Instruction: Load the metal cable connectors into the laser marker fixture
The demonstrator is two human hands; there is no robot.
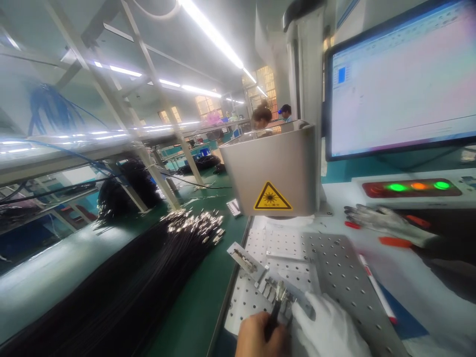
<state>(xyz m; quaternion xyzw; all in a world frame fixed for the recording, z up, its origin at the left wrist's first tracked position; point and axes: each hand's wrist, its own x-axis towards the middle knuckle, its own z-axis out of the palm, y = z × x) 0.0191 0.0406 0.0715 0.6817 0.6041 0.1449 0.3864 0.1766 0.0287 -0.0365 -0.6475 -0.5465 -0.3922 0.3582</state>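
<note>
We hold our left hand (260, 337) bare, low in view, fingers curled closed in a pinch. Our right hand (327, 329), gloved white, lies just beside it, fingers extended forward.

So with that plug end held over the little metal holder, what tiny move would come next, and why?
Probably easing the cable connector down into the fixture. The bare left hand pinches the cable just behind it, the gloved right hand steadies the fixture's edge, and the connector seems not quite seated yet.
</note>
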